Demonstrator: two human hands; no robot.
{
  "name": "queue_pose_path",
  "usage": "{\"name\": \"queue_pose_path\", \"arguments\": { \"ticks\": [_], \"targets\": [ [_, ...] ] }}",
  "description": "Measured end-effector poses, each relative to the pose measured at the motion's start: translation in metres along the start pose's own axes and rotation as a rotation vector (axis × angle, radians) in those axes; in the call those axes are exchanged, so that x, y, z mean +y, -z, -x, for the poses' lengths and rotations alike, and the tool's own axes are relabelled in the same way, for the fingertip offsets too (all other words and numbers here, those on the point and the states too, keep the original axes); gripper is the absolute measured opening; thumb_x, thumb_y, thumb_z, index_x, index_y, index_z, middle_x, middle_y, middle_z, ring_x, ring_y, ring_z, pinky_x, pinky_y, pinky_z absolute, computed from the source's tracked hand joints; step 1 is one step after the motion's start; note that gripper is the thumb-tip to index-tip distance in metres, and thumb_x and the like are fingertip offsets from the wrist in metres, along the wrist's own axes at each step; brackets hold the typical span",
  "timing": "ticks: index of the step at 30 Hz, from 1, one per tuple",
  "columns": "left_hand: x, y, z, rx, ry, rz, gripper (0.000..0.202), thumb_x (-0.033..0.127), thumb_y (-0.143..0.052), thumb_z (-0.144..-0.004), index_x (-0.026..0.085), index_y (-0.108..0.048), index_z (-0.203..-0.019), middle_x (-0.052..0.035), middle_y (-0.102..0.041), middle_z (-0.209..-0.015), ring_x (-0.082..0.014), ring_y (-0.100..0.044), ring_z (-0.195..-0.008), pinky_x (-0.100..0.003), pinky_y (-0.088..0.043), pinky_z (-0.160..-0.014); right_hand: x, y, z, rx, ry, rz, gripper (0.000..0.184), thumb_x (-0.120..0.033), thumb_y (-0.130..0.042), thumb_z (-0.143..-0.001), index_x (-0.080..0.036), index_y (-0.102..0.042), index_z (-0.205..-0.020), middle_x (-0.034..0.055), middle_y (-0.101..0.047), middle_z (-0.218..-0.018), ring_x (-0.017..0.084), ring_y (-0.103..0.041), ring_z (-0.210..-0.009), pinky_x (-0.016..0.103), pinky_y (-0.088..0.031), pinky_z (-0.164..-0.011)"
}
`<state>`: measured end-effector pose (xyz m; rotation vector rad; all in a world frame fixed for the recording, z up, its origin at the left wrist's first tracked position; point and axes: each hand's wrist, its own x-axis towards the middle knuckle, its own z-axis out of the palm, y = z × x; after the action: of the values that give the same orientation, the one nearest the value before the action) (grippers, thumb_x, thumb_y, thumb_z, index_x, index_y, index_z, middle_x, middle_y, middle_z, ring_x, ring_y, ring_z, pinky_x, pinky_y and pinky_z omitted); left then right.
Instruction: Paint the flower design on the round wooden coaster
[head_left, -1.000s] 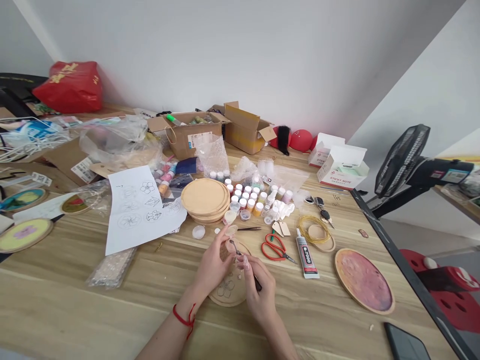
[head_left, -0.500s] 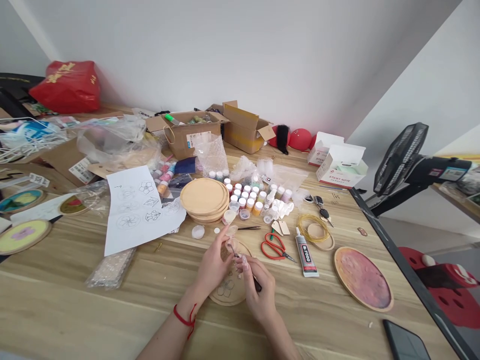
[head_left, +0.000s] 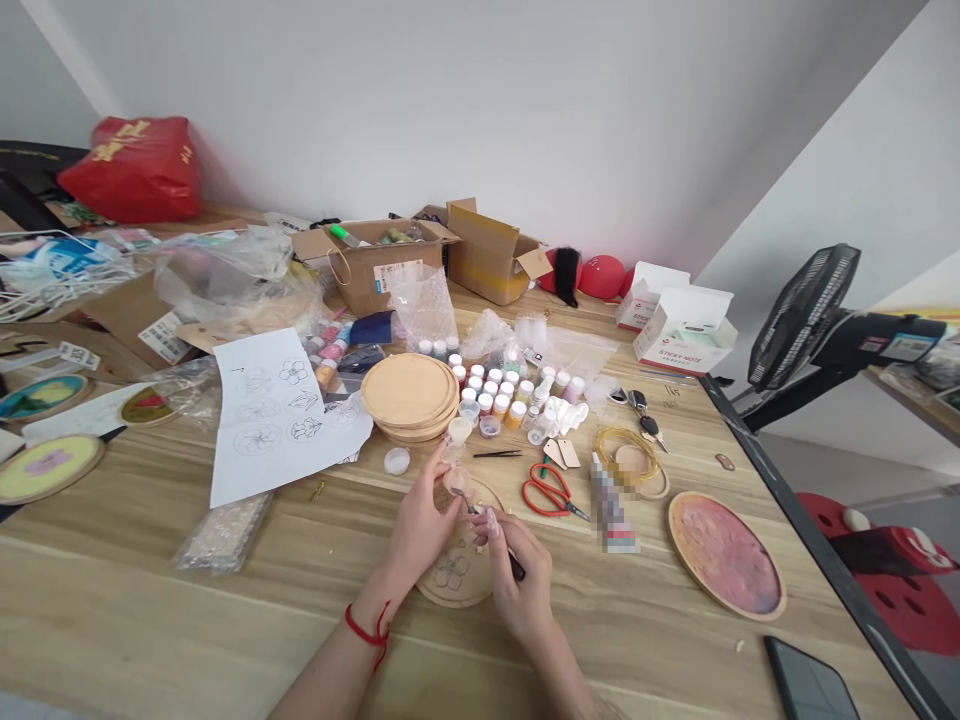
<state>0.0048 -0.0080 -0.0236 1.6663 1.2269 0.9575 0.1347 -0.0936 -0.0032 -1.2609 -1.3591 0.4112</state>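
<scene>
Right of centre, a grey-and-red tube (head_left: 615, 510) is blurred into blocks. Lower right, the bottom edge crops a flat black phone (head_left: 810, 682). Lower centre, the bare left hand (head_left: 426, 525) and right hand (head_left: 523, 575) partly hide a round, pale wooden board (head_left: 456, 578).

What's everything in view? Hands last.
small tub: 1, translucent, front centre
tool: 1, dark, at tub
sketched disc: 1, wooden, below tub
stacked discs: several, pale wood, centre
painted discs: 4+, multicoloured, both sides
jars: many, white-lidded, centre
paper: 1+, white, left
plastic: several, clear, left
tweezers: 1, black, beyond tool
pliers: 1, red, right
tube: 1, blurred, near pliers
wire coil: 1, golden, beyond tube
phone: 1, dark, lower right
cartons: 2+, brown, back
note boxes: 2, white, back right
fan: 1, black, far right
bag: 1, red, back left
left hand: 1, bare, holding tub
right hand: 1, bare, holding tool
</scene>
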Motion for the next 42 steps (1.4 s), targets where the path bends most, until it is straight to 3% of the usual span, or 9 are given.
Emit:
{"name": "queue_pose_path", "arguments": {
  "ticks": [8, 11, 14, 19, 24, 30, 35, 39, 42],
  "targets": [
    [0.0009, -0.0006, 0.0021, -0.038, -0.022, -0.003, 0.071, 0.019, -0.061, -0.085, 0.027, -0.032, -0.150, -0.0104, -0.064, -0.127, -0.0241, -0.062, -0.120, -0.043, -0.046, -0.103, 0.0011, -0.0024, -0.0014, -0.009, -0.012, 0.006, 0.024, -0.016, -0.049, -0.097, -0.020, -0.073, -0.094, 0.0078, -0.076, -0.094, 0.018, -0.073, -0.089, 0.027, -0.058, -0.079],
    [0.0023, -0.0003, 0.0016, 0.000, 0.004, 0.008, 0.074, 0.013, -0.059, -0.083, 0.028, -0.032, -0.150, -0.0087, -0.065, -0.125, -0.0226, -0.062, -0.119, -0.041, -0.046, -0.102, 0.0013, -0.0021, 0.0002, -0.031, -0.012, -0.010, 0.026, -0.015, -0.048, -0.098, -0.022, -0.073, -0.096, 0.0061, -0.076, -0.092, 0.018, -0.073, -0.083, 0.027, -0.059, -0.077],
    [0.0029, 0.0013, 0.0007, 0.028, 0.012, 0.025, 0.074, 0.017, -0.061, -0.084, 0.027, -0.030, -0.151, -0.0092, -0.064, -0.126, -0.0226, -0.062, -0.119, -0.040, -0.046, -0.102, 0.0015, -0.0026, 0.0014, -0.019, -0.015, -0.008, 0.024, -0.016, -0.048, -0.098, -0.021, -0.072, -0.098, 0.0069, -0.076, -0.094, 0.018, -0.072, -0.086, 0.028, -0.059, -0.077],
    [0.0026, 0.0003, 0.0019, -0.056, -0.007, 0.000, 0.072, 0.022, -0.062, -0.085, 0.028, -0.031, -0.151, -0.0109, -0.063, -0.129, -0.0248, -0.061, -0.121, -0.043, -0.044, -0.103, 0.0000, -0.0023, -0.0012, 0.004, -0.029, 0.001, 0.023, -0.016, -0.050, -0.097, -0.021, -0.072, -0.099, 0.0082, -0.075, -0.096, 0.019, -0.072, -0.091, 0.028, -0.058, -0.079],
    [0.0031, 0.0001, 0.0011, 0.032, 0.006, -0.063, 0.073, 0.017, -0.060, -0.084, 0.028, -0.031, -0.150, -0.0090, -0.063, -0.126, -0.0240, -0.060, -0.120, -0.042, -0.044, -0.103, -0.0014, -0.0005, -0.0018, -0.011, -0.021, -0.001, 0.022, -0.016, -0.050, -0.097, -0.022, -0.072, -0.096, 0.0054, -0.076, -0.089, 0.018, -0.072, -0.087, 0.028, -0.058, -0.080],
    [0.0058, 0.0014, 0.0021, -0.031, -0.031, -0.081, 0.070, 0.025, -0.060, -0.087, 0.027, -0.030, -0.151, -0.0104, -0.064, -0.127, -0.0249, -0.059, -0.122, -0.042, -0.044, -0.103, -0.0007, -0.0017, -0.0025, -0.002, -0.044, 0.017, 0.022, -0.019, -0.051, -0.097, -0.020, -0.072, -0.096, 0.0088, -0.075, -0.096, 0.020, -0.072, -0.088, 0.029, -0.058, -0.078],
    [0.0069, 0.0035, 0.0017, 0.036, -0.041, -0.097, 0.073, 0.017, -0.060, -0.084, 0.028, -0.030, -0.150, -0.0092, -0.063, -0.129, -0.0235, -0.058, -0.124, -0.040, -0.044, -0.105, -0.0031, -0.0030, -0.0035, -0.014, -0.032, 0.001, 0.023, -0.019, -0.050, -0.097, -0.021, -0.073, -0.091, 0.0074, -0.075, -0.087, 0.019, -0.073, -0.085, 0.029, -0.058, -0.078],
    [0.0075, 0.0043, 0.0019, -0.012, -0.055, -0.098, 0.070, 0.023, -0.059, -0.088, 0.029, -0.028, -0.151, -0.0105, -0.061, -0.133, -0.0241, -0.058, -0.124, -0.040, -0.045, -0.104, -0.0027, -0.0035, -0.0034, 0.007, -0.043, 0.019, 0.022, -0.022, -0.051, -0.097, -0.020, -0.073, -0.094, 0.0108, -0.075, -0.097, 0.021, -0.073, -0.090, 0.031, -0.059, -0.078],
    [0.0059, 0.0027, 0.0022, -0.030, -0.072, -0.103, 0.068, 0.020, -0.057, -0.089, 0.030, -0.030, -0.151, -0.0098, -0.059, -0.136, -0.0237, -0.058, -0.125, -0.041, -0.044, -0.105, -0.0013, -0.0021, -0.0030, -0.003, -0.066, 0.017, 0.024, -0.024, -0.051, -0.097, -0.020, -0.074, -0.092, 0.0100, -0.075, -0.091, 0.021, -0.073, -0.087, 0.032, -0.060, -0.078]
  ]
}}
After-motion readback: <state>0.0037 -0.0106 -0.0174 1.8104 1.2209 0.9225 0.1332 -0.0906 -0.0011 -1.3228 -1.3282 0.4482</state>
